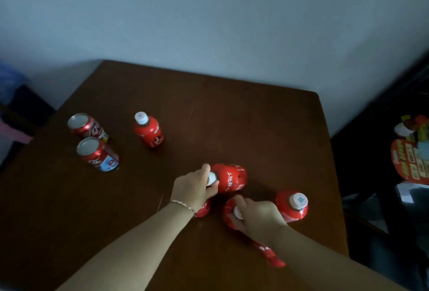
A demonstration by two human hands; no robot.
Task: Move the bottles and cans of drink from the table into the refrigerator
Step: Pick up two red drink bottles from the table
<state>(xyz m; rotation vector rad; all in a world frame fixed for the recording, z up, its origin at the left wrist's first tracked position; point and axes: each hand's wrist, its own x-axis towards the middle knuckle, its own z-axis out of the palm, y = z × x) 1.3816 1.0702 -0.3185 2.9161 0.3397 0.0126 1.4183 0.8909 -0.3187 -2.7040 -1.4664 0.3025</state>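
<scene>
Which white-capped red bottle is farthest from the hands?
The red bottle beside the two red cans; others cluster by the left hand and right hand.

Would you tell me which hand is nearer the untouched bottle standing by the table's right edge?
Right. The right hand grips a neighbouring bottle just left of the untouched bottle; the left hand holds another bottle farther left.

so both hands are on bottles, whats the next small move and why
Probably lift both straight up off the table. The left hand grips one red bottle at its cap, the right hand a second bottle, so both grasps look set. A third bottle stands close beside the right hand, so rising straight should avoid knocking it.
</scene>
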